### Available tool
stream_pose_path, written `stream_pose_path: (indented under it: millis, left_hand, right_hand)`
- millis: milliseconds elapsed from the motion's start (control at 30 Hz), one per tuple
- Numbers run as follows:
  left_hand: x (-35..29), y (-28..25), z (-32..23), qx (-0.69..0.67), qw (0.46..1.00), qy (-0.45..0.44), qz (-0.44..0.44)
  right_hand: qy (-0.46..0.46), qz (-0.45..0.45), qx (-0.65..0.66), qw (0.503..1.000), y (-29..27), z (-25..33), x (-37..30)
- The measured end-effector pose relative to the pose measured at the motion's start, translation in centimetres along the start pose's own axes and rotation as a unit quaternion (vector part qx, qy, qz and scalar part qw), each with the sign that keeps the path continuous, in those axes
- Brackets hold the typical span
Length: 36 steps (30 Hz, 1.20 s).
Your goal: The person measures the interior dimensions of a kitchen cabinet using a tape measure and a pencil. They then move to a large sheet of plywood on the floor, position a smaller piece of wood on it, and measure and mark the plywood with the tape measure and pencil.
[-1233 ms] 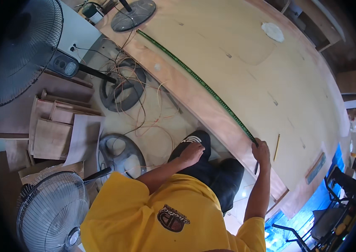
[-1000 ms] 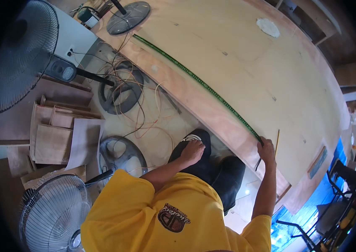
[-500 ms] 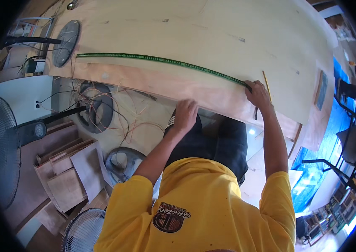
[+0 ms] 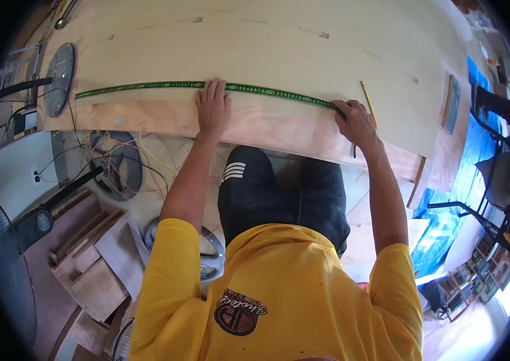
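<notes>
A green tape measure [image 4: 255,89] with printed markings lies stretched across a pale plywood sheet [image 4: 267,54]. Its far left end sits close to a round grey fan base. My left hand [image 4: 213,111] rests on the middle of the blade, fingers stretched flat over it and pressed to the wood. At the blade's right end, my right hand [image 4: 358,124] has its fingers closed round the tape measure, and its case is mostly hidden in the palm. A dark strap [image 4: 354,150] hangs below that hand. Just beyond the right hand lies a yellow pencil [image 4: 368,103].
The grey fan base [image 4: 61,79] stands on the sheet's left side. Tangled wires [image 4: 124,157] and cut boards [image 4: 95,259] lie below left, near a standing fan [image 4: 2,271]. A small block [image 4: 450,103] rests at right, with a blue tarp [image 4: 438,237] beyond.
My left hand has moved forward and left, from the near edge onto the tape measure's blade, and its fingers have straightened. My right hand keeps its grip. The view has shifted slightly.
</notes>
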<state>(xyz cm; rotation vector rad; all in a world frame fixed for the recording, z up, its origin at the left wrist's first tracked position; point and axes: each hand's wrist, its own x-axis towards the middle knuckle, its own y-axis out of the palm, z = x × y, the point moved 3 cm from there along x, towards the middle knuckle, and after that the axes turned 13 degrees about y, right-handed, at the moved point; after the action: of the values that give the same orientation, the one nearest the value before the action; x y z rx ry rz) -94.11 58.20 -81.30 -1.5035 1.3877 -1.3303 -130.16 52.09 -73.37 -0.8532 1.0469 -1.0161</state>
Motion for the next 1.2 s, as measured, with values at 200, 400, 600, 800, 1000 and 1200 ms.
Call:
stream_pose_path:
  millis: [200, 400, 600, 800, 1000, 1200]
  left_hand:
    - [-0.3, -0.3, 0.1, 0.010, 0.999, 0.040, -0.035]
    - [-0.5, 0.7, 0.8, -0.026, 0.998, 0.023, -0.058]
    - [-0.7, 0.7, 1.0, -0.010, 0.996, 0.043, -0.077]
    - [-0.8, 0.9, 0.8, -0.007, 0.996, 0.040, -0.081]
    - [-0.9, 0.5, 0.6, -0.001, 0.995, 0.055, -0.083]
    - [-0.6, 0.3, 0.6, -0.010, 0.993, 0.062, -0.096]
  right_hand:
    - [0.023, -0.001, -0.018, 1.000, -0.2, -2.0, -1.5]
    - [0.053, -0.078, -0.009, 0.995, -1.6, -10.1, -4.8]
    - [0.081, -0.137, -0.035, 0.987, -1.8, -14.6, -6.3]
    - [0.098, -0.183, -0.047, 0.977, -0.7, -16.8, -6.1]
    - [0.130, -0.200, -0.072, 0.968, 1.0, -15.7, -6.5]
    - [0.227, -0.212, -0.088, 0.946, 1.3, -14.8, -5.1]
